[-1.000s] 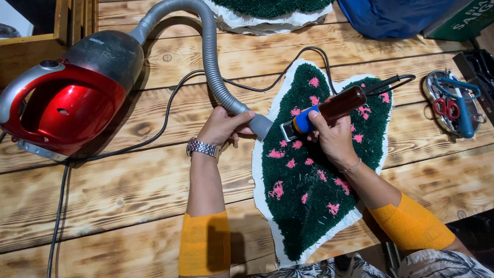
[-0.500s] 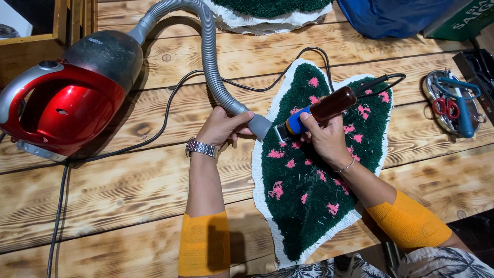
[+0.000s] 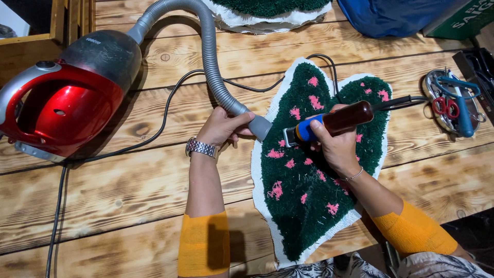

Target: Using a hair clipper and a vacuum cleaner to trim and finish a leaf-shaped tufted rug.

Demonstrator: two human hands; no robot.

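Dark green tufted rug piece with pink flecks [image 3: 309, 206] lies on the wooden plank surface [image 3: 128, 190]. My right grip [image 3: 334, 146] grasps the brown-handled trimmer [image 3: 332, 122] over it; left grip [image 3: 221, 126] clasps the grey ribbed vacuum hose [image 3: 216, 77].

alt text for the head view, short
A person's left hand holds a grey ribbed vacuum hose beside a dark green tufted rug with pink flecks, while the right hand grips a brown corded trimmer over it. A red vacuum cleaner sits on the wooden table.
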